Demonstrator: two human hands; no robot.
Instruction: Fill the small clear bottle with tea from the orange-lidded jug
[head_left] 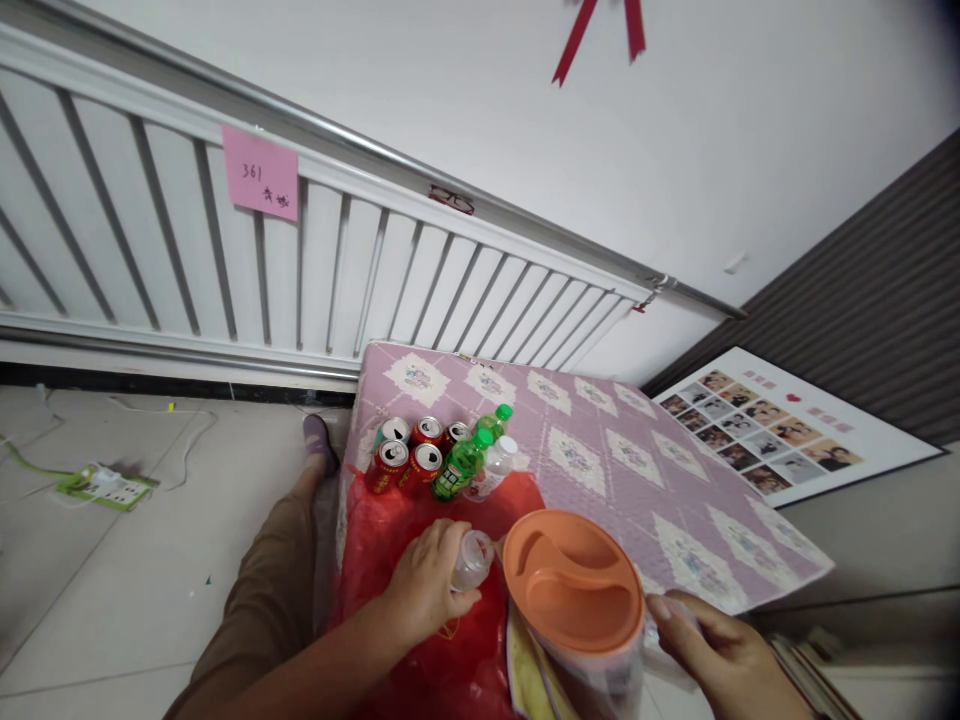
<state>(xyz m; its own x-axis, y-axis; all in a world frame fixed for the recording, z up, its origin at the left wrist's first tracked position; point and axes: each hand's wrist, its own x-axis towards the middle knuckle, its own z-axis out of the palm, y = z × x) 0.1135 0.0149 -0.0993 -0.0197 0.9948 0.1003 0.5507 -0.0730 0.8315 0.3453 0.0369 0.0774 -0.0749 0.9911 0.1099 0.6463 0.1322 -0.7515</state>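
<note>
My left hand is closed around a small clear plastic container, held above a red plastic bag. Whether it is a cup or a bottle, I cannot tell. To its right is a clear pitcher with an orange lid. My right hand grips the pitcher at its handle side. Beyond my left hand stand several opened drink cans, among them a red can, beside a green bottle and a clear bottle with a white cap.
A purple patterned mattress carries the cans and bottles. Behind it runs a white radiator with a pink note. A framed photo board leans at the right. A green power strip lies on the floor at left.
</note>
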